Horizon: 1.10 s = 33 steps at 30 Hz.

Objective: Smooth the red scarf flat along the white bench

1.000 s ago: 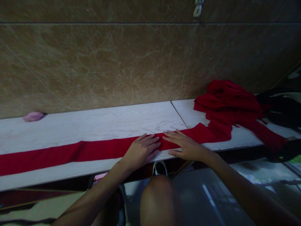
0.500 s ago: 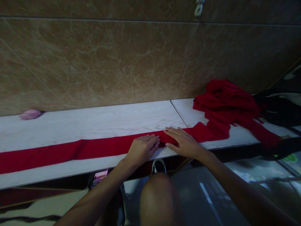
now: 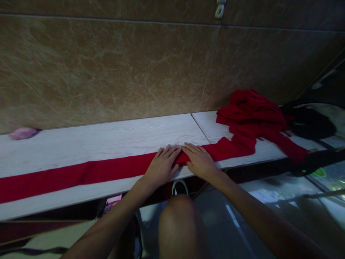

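A long red scarf (image 3: 107,172) lies as a flat, narrow band along a white wood-grain bench (image 3: 115,138). Its right part is heaped in a loose pile against the wall, with a fringed end hanging toward the front edge. My left hand (image 3: 162,164) lies on the band with fingers stretched out, its thumb near the front edge of the cloth. Close beside it, my right hand (image 3: 198,160) rests flat on the same band, fingers extended. The fingertips of both hands nearly meet. Some cloth under the palms is hidden.
A brown marbled tile wall (image 3: 121,72) rises behind the bench. At the far left sits a small pink bundle (image 3: 23,133); a black bag (image 3: 309,122) lies at the right end. My knee (image 3: 179,223) and a dark shoe (image 3: 179,187) are below the front edge.
My left hand's fingers have gone from curled at the cloth to stretched out over it. My right hand has come closer to the left. The view has shifted slightly.
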Tool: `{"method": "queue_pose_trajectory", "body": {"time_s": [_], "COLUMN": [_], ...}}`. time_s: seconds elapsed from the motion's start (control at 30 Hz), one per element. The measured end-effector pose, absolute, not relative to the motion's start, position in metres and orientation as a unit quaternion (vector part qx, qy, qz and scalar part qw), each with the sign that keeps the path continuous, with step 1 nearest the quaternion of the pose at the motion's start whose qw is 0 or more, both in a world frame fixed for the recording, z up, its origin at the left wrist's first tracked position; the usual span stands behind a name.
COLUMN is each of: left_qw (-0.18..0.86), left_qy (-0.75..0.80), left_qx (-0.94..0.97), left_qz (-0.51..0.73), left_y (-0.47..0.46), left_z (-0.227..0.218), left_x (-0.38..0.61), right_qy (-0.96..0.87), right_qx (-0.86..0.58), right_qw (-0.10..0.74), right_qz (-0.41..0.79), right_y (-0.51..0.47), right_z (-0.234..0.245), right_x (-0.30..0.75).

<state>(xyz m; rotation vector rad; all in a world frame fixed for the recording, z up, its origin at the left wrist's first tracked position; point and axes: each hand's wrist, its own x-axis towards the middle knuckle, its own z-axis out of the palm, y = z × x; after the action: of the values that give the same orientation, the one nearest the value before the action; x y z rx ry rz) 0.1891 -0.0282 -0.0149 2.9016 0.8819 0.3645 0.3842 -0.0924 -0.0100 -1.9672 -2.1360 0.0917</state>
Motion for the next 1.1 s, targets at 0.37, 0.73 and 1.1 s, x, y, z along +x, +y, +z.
{"method": "queue_pose_trajectory", "body": {"time_s": [0.37,0.73,1.1], "left_qw": [0.038,0.052,0.057], "left_qy": [0.266,0.241,0.247], "left_qx": [0.962,0.968,0.963], "left_qz": [0.058,0.051,0.087], "left_y": [-0.021,-0.010,-0.011], "left_z": [-0.013,-0.020,-0.023], "left_x": [0.184,0.175,0.175], "right_qy": [-0.752,-0.803,-0.829], "right_qx": [-0.655,-0.595,-0.555], "right_qw": [0.069,0.025,-0.008], "right_qz": [0.038,0.035,0.060], "right_y": [-0.090,-0.092,-0.093], "right_z": [-0.016,-0.013,0.000], "right_x": [0.450,0.477,0.499]}}
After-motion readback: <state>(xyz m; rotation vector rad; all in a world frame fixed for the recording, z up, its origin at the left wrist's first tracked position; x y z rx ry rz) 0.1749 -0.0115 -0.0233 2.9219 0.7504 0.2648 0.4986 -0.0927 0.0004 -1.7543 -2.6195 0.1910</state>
